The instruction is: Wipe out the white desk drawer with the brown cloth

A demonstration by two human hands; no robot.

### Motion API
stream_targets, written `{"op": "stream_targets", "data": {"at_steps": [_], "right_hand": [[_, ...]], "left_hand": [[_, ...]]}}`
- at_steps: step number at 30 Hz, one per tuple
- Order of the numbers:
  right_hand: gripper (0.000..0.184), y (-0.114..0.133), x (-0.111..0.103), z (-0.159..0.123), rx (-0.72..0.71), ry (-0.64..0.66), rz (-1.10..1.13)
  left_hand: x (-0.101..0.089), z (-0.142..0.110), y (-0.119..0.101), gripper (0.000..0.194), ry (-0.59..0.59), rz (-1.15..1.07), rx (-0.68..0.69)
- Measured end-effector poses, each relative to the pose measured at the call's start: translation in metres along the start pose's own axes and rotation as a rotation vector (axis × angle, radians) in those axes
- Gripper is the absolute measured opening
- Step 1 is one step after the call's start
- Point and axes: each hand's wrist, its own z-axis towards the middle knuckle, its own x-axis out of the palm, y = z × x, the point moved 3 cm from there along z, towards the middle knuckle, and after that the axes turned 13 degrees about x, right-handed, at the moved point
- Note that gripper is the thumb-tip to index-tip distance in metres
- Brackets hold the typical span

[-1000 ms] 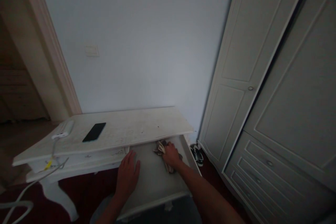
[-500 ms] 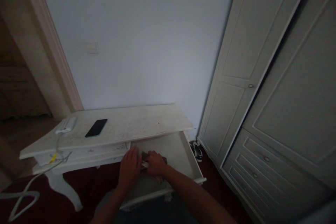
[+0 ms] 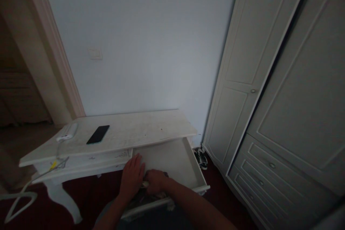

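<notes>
The right drawer [image 3: 172, 158] of the white desk is pulled out, and both my hands are over it. My right hand [image 3: 156, 181] is closed, fingers curled round part of a dark and beige crumpled bundle [image 3: 145, 184] that looks like cloth. Most of that bundle is hidden beneath the hand, and its kind is unclear in the dim light. My left hand [image 3: 132, 172] lies at the drawer's left side, its fingers stretched out and holding nothing. More dark material shows low in the drawer's front.
On the white desk top [image 3: 142, 122] lie a black phone [image 3: 98, 134] and a white box-like device [image 3: 67, 132] with a cable [image 3: 23, 194]. Dark shoes [image 3: 201, 158] stand on the red floor. A wardrobe [image 3: 258, 115] closes off the right side.
My right hand has moved down and nearer the drawer's front with the bundle. My left hand has shifted slightly, its fingers flatter. The view has tilted a little.
</notes>
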Motion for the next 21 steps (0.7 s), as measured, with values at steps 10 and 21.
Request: {"op": "stream_targets", "data": {"at_steps": [10,21], "right_hand": [[0.060,0.011,0.006,0.000,0.005,0.207,-0.107],[0.070,0.021,-0.003,0.003,0.043,0.342,-0.123]], "left_hand": [[-0.002,0.001,-0.001,0.040,0.017,-0.006,0.039],[0.002,-0.002,0.001,0.036,0.060,-0.032,0.021]]}}
